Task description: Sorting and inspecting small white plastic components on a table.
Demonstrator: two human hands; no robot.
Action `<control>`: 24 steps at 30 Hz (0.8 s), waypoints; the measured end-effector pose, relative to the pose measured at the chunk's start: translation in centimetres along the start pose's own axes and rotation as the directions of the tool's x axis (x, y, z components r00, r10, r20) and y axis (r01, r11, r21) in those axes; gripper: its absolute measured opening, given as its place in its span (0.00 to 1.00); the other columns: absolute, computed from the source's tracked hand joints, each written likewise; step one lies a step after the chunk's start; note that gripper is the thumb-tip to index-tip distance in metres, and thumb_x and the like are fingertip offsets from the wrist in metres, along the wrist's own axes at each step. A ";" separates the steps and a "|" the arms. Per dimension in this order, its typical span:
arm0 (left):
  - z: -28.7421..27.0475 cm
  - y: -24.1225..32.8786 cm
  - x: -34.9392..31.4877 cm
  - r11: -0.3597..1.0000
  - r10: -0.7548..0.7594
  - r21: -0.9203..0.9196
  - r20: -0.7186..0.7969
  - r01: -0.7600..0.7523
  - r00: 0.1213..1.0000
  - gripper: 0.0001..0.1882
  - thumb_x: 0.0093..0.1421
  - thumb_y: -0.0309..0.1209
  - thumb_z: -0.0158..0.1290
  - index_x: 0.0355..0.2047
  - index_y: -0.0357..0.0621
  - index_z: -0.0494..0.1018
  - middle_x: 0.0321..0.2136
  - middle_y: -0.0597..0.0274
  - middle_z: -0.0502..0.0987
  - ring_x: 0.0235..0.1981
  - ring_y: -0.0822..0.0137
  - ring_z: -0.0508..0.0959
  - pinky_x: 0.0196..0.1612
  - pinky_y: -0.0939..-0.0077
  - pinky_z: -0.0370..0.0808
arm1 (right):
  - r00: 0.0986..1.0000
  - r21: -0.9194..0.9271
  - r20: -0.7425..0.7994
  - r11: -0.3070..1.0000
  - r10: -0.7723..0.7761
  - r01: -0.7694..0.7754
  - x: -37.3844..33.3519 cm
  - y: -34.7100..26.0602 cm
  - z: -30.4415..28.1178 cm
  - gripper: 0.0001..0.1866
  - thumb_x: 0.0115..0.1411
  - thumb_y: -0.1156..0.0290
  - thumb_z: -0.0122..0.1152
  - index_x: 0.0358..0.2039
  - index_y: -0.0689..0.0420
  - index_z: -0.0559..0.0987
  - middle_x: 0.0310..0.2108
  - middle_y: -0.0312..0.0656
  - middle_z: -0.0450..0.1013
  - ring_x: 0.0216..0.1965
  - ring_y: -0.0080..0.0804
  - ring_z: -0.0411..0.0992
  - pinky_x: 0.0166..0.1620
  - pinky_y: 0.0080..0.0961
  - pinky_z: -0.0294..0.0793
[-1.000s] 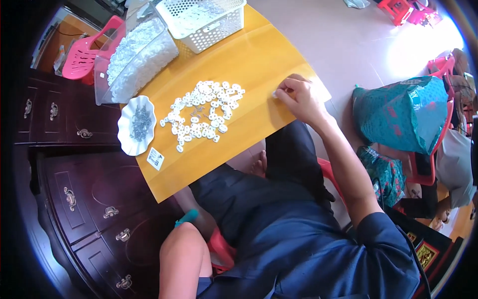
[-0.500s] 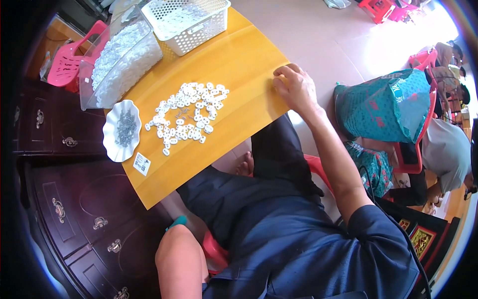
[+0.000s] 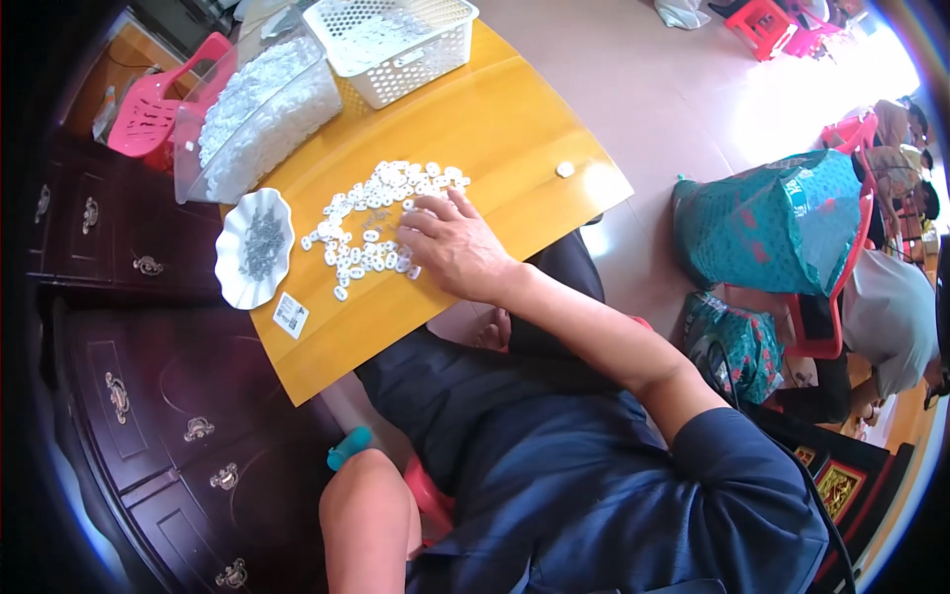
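Observation:
My right hand (image 3: 460, 252) reaches over the near right side of a loose cluster of small white oval pieces (image 3: 371, 259) with dark holes. Its fingers are bent and apart, the tips down among the pieces; I see nothing gripped. A few small grey screws (image 3: 376, 218) lie inside the cluster. Alone near the table's right end rests one white piece (image 3: 564, 169). My bent left arm (image 3: 366, 505) shows at the lower edge, its hand hidden. A teal cylinder (image 3: 348, 448) sticks out beyond that arm; what holds it cannot be seen.
A scalloped white dish (image 3: 230, 255) of grey screws stands on the yellow table (image 3: 515, 129), beside a printed card (image 3: 290, 315). Behind are a clear bin (image 3: 188, 158) and a white basket (image 3: 435, 61), both of white pieces. Right: a teal sack (image 3: 752, 218); people sit beyond.
My right hand has moved left from the table's right end to the cluster. The lone white piece now shows where that hand was. The view has shifted slightly.

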State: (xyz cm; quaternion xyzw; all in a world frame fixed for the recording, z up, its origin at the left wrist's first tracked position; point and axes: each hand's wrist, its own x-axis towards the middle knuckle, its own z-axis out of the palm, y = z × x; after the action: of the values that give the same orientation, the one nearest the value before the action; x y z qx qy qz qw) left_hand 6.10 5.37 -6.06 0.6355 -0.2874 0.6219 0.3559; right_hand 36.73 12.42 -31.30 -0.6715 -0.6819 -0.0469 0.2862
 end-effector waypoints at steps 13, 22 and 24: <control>-4.1 -21.6 -14.0 0.287 -0.811 0.726 -0.163 0.625 0.562 0.05 0.60 0.20 0.61 0.38 0.34 0.80 0.29 0.57 0.77 0.26 0.66 0.79 0.30 0.74 0.75 | 0.996 0.041 0.011 0.995 0.092 -0.093 -2.5 -0.1 -1.4 0.21 0.57 0.68 0.65 0.53 0.48 0.78 0.58 0.36 0.71 0.67 0.42 0.62 0.69 0.56 0.57; -6.5 -26.6 -19.4 0.189 -0.866 0.906 -0.027 0.378 0.499 0.05 0.58 0.27 0.63 0.35 0.43 0.83 0.31 0.56 0.79 0.30 0.54 0.81 0.34 0.63 0.76 | 0.981 0.022 -0.069 0.984 0.180 -0.179 0.0 0.9 -1.9 0.18 0.60 0.69 0.64 0.51 0.49 0.79 0.58 0.39 0.71 0.66 0.44 0.63 0.69 0.55 0.57; -6.5 -27.2 -19.4 0.167 -0.874 0.910 -0.042 0.380 0.483 0.05 0.58 0.29 0.62 0.34 0.45 0.83 0.31 0.57 0.79 0.32 0.53 0.81 0.35 0.61 0.77 | 0.979 0.014 -0.082 0.983 0.186 -0.186 0.6 1.2 -1.8 0.18 0.60 0.69 0.64 0.51 0.49 0.80 0.58 0.39 0.71 0.66 0.45 0.63 0.69 0.55 0.57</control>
State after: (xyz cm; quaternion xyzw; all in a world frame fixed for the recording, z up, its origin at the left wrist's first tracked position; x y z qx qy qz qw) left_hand 23.06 24.99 -28.11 0.9128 0.2743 0.2625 0.1503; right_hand 38.51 12.29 -29.89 -0.7288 -0.6038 -0.0457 0.3195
